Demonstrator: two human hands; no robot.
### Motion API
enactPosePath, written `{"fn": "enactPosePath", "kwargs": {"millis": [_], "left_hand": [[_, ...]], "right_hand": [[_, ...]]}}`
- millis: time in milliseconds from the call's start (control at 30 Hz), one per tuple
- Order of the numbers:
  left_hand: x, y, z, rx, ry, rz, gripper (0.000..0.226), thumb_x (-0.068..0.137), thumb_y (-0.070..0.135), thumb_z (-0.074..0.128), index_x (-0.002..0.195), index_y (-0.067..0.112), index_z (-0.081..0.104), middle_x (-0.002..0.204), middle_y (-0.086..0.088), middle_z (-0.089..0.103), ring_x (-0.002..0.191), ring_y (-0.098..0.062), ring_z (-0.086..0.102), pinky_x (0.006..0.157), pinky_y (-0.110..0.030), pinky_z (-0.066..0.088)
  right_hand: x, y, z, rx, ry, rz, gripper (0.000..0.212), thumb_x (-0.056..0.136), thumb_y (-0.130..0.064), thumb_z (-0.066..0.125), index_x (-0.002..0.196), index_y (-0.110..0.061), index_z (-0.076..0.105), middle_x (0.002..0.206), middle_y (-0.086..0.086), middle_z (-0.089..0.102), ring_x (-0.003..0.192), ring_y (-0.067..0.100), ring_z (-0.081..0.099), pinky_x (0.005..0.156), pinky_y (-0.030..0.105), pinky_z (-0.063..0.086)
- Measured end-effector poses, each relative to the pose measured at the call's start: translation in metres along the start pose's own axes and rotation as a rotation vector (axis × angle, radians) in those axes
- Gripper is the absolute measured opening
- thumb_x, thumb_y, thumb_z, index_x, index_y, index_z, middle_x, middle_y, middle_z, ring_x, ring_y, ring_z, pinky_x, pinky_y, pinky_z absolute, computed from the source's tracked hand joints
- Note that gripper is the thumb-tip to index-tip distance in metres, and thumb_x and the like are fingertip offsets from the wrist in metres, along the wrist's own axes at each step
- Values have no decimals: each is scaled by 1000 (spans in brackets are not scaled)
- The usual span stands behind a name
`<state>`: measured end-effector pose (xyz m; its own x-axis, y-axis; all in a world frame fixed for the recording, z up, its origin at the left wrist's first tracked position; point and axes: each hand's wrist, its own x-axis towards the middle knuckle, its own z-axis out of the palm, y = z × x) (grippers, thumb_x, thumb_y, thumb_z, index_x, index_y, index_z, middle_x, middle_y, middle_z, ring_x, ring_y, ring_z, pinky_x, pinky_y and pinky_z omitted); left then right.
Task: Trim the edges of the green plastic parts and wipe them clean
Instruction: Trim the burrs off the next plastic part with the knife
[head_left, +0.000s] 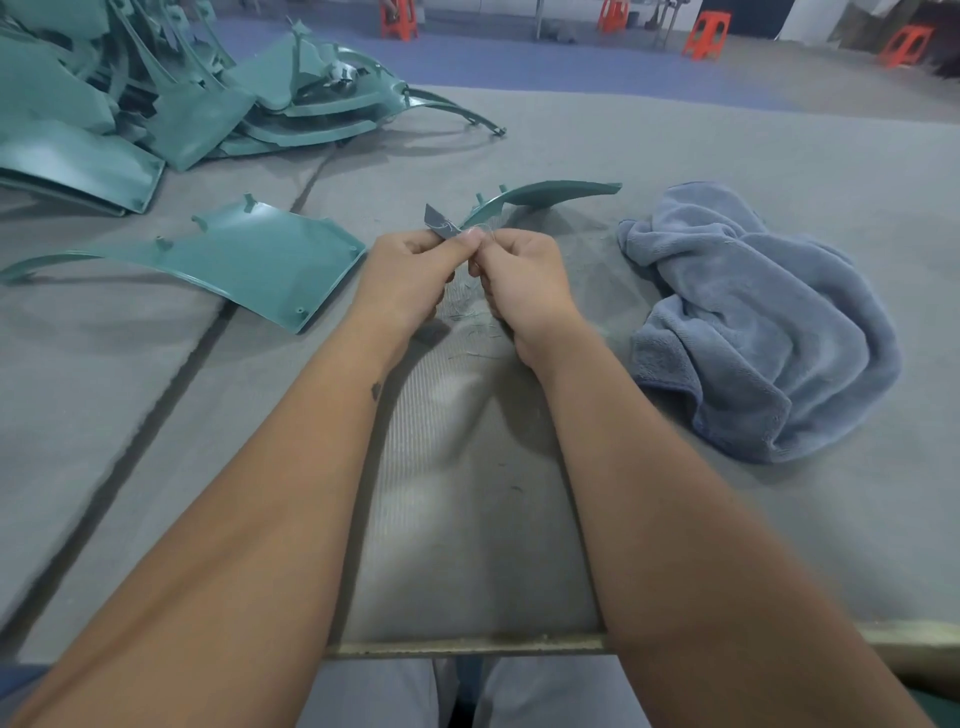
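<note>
I am seeing two bare hands meeting at the middle of the grey table (675, 519). The left hand (410, 275) is pinching a small grey blade (440, 224); the right hand (519, 270) is pinching thin pale shavings (480, 231) at the blade's edge, fingers curled, so both hands are together and touching. Count: one narrow curved green part (545, 195) is lying just beyond the hands; one broad green panel (249, 257) is lying to the left, apart from them; a pile of green parts (156, 98) is sitting at far left, too tangled for me to count. One crumpled blue towel (769, 322) is lying to the right. I am counting four orange stools (706, 35) on the floor behind. No writing or labels are reading clearly.
</note>
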<state>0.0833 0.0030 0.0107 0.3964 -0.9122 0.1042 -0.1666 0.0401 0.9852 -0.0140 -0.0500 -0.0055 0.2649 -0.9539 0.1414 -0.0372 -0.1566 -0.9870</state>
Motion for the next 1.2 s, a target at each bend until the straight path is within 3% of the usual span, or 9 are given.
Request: {"fn": "enactPosePath", "kwargs": {"millis": [233,333,433,767,867,1000,1100,1167,1200], "left_hand": [[1,-3,0,-9,-6,36,25,90,35,66,79,12,71,61,-4,34,49,-13,26,44,-23,21],[1,-3,2,16,35,62,32,88,38,68,66,15,68,62,-8,33,55,-16,26,50,-30,19],[2,-4,4,48,58,67,38,87,39,69,55,20,62,50,4,34,51,-13,26,49,-29,20],[4,-9,3,71,27,88,34,94,18,60,60,17,60,48,7,35,50,-11,26,48,-28,19],[7,-11,5,90,121,89,24,90,23,66,70,11,59,52,4,27,48,-12,21,50,-30,17],[6,-12,6,80,148,131,39,89,31,68,61,9,53,46,12,25,43,-6,21,45,-25,19],[3,-8,2,138,158,163,29,95,38,57,68,30,64,40,15,41,41,-1,35,46,-18,31],[-1,-7,-6,275,133,245,27,98,38,50,80,34,70,51,22,30,54,-4,47,56,-21,33],[-3,-7,-11,347,101,265,24,99,37,49,98,35,72,106,22,40,69,-2,55,64,-21,36]], "right_hand": [[-2,-2,1,-15,48,-26,43,92,-19,56,50,-18,46,37,-11,31,38,6,22,41,22,19],[-1,-2,1,-7,70,-31,44,92,-20,57,50,-18,47,37,-11,30,40,7,22,43,23,19],[0,-2,2,-18,88,-40,44,93,-21,56,50,-18,47,39,-10,30,43,8,23,45,25,20],[0,-1,6,-45,135,-58,44,95,-23,55,52,-20,48,37,-14,36,41,4,29,49,25,27],[3,-3,-2,126,262,41,47,96,-27,52,50,-20,48,42,-12,39,44,9,30,49,26,26],[5,-2,-9,267,233,70,44,98,-28,50,55,-20,47,45,-7,35,39,9,25,43,25,22],[5,-1,-9,318,166,59,41,99,-28,48,59,-18,48,42,-8,34,36,7,24,37,21,21],[6,-2,-12,324,169,65,40,100,-28,47,62,-16,49,43,-7,34,37,7,24,37,21,21],[6,-2,-14,336,192,80,39,100,-28,47,63,-16,50,44,-7,35,37,7,24,38,21,20]]}}
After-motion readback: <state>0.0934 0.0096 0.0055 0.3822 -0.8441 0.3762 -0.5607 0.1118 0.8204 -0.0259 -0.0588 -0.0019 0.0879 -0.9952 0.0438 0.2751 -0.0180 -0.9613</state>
